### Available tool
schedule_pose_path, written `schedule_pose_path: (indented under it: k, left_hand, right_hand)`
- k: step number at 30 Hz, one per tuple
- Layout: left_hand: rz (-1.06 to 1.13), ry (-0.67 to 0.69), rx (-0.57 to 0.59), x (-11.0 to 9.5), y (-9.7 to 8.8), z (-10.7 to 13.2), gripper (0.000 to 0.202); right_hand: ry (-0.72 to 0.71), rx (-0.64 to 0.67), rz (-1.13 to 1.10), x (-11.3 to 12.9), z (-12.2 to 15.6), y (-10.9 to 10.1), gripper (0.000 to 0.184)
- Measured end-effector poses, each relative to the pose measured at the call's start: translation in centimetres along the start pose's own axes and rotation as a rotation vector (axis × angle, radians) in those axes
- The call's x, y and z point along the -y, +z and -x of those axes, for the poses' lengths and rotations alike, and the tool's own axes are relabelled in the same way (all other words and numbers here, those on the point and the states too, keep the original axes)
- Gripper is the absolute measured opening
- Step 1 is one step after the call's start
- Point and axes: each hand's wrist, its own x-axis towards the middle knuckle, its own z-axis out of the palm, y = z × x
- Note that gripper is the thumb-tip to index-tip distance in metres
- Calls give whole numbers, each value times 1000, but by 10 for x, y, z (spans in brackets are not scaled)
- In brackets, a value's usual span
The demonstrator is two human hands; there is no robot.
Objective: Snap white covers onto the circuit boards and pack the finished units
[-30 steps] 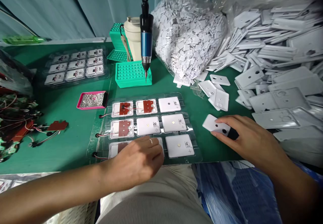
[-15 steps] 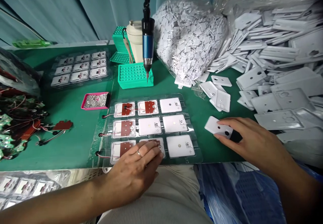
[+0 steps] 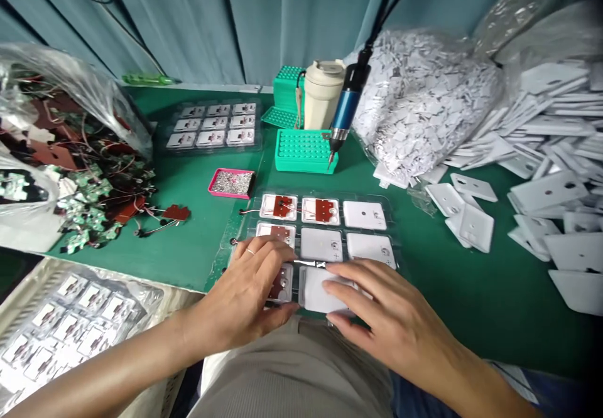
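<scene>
A clear plastic tray [image 3: 394, 217] near the table's front edge holds rows of white cases. Some carry a brown circuit board with wires, others have a white cover over them. My left hand [image 3: 264, 283] rests over the tray's lower left, fingers stretched out and thumb apart, partly hiding a case with a brown board [image 3: 281, 285]. My right hand [image 3: 381, 308] has its fingers and thumb at the edges of a white plastic cover [image 3: 315, 291], which lies at the front middle cell. The hand hides that cover's right end and the front right cell.
A blue electric screwdriver [image 3: 346, 107] hangs above a green perforated box [image 3: 301, 151]. Left stand a pink tray of screws [image 3: 230, 183] and a bag of circuit boards [image 3: 89, 148]. Loose white covers [image 3: 475, 225] and a bag of white pieces [image 3: 419, 110] are on the right.
My right hand has brought the white cover leftward from the table to the tray's front middle cell. My left hand has shifted left off that cell. The view has turned.
</scene>
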Motion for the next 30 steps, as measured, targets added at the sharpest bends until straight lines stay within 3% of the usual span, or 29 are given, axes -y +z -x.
schedule_pose_path:
  k: [6,15,18,22,26,30]
  left_hand:
    - [69,-3,26,2,4,1,46]
    - [22,130,15,0,10,-9,31]
    - [-31,187,10,-4,12,-11,23]
    - [-156,337,-42,-9,13,-13,14]
    - [-294,519,-212,-7,12,-19,23]
    - [-238,593,-242,2,8,-27,22]
  right_hand:
    - [4,86,58,2,-9,6,22]
    - [44,165,249,16,-17,6,15]
    - [-18,193,300,18,-25,6,14]
    - [-71,117,153,8,-27,1,7]
    - [-109,45,-11,-12,-9,-3,23]
    - [-203,-53,-25,-27,5,-1,36]
